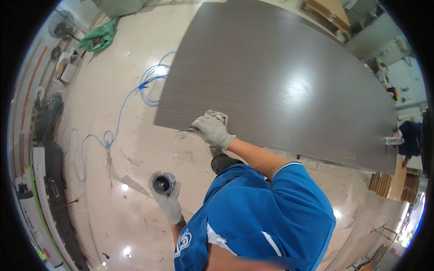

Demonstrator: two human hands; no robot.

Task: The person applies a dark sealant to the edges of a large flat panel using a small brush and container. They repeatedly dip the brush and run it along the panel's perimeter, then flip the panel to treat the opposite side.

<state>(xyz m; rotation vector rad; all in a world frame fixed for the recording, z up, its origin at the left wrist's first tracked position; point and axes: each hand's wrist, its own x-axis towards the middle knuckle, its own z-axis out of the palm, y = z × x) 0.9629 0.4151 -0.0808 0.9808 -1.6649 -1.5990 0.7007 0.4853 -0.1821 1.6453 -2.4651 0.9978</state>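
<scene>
My left hand (169, 203), in a pale work glove, grips a small round open container (162, 184) whose inside looks dark. It is held over the floor, to the left of my body. My right hand (212, 129), gloved as well, is closed at the near left edge of a large grey-brown wood-grain panel (262, 58). A crumpled pale, stained bit shows at its fingers, and a thin dark sliver sticks out on its left side. What it grips is mostly hidden by the glove.
A loose blue hose (120, 113) coils on the tiled floor (131, 153) left of the panel. A green sack (99, 36) and a fan (61, 25) stand at the far left. Black cases (52, 180) line the left side. A clear bottle (393, 141) stands at the panel's right end, beside another person (410, 140).
</scene>
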